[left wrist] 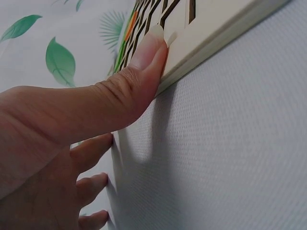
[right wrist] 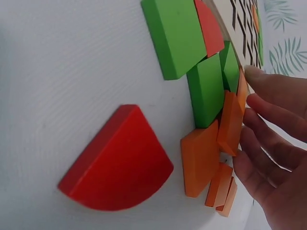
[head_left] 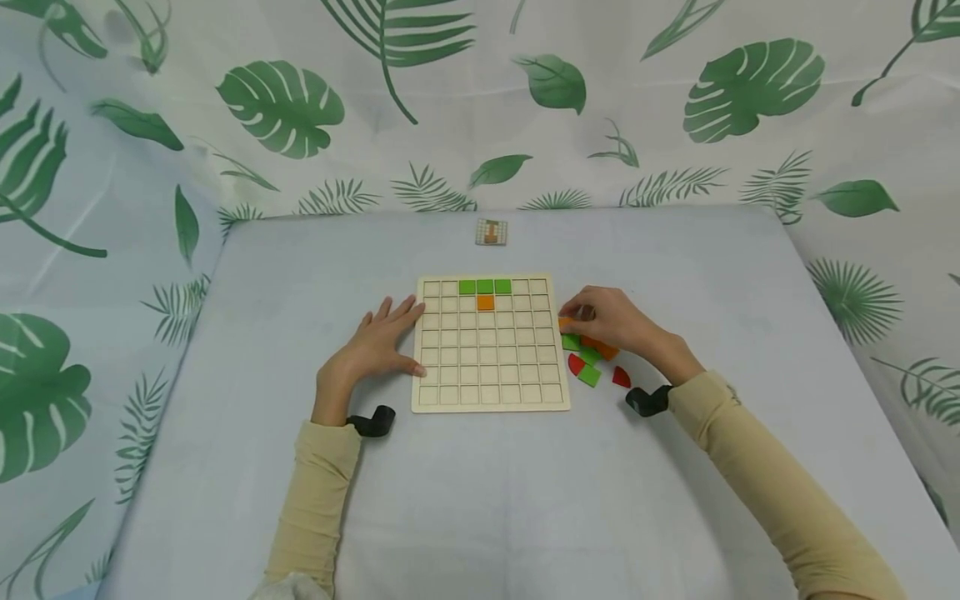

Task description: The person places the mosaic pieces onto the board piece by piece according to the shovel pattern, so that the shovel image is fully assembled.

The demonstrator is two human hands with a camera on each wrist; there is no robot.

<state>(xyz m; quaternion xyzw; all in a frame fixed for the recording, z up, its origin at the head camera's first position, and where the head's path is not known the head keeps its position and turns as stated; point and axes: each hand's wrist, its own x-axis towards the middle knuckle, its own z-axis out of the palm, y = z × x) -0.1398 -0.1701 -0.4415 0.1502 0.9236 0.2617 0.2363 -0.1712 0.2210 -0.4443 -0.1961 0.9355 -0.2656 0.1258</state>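
Observation:
A pale wooden grid board (head_left: 491, 400) lies flat on the table. In its top row sit 3 green square tiles (head_left: 485, 287), with one orange square tile (head_left: 486, 302) under the middle one. My left hand (head_left: 375, 343) rests at the board's left edge, fingers spread; its thumb (left wrist: 148, 50) touches the rim in the left wrist view. Beside the board's right edge, my right hand (head_left: 611, 318) pinches an orange tile (right wrist: 242, 88) between thumb and fingers, just above a small pile. That pile has green tiles (right wrist: 206, 91), orange tiles (right wrist: 200, 158) and red quarter-round pieces (right wrist: 124, 160).
A small card (head_left: 491, 232) with a grid pattern lies behind the board. Black wrist cameras (head_left: 372, 422) sit at both wrists. The white table (head_left: 480, 500) is backed by leaf-printed cloth (head_left: 450, 100).

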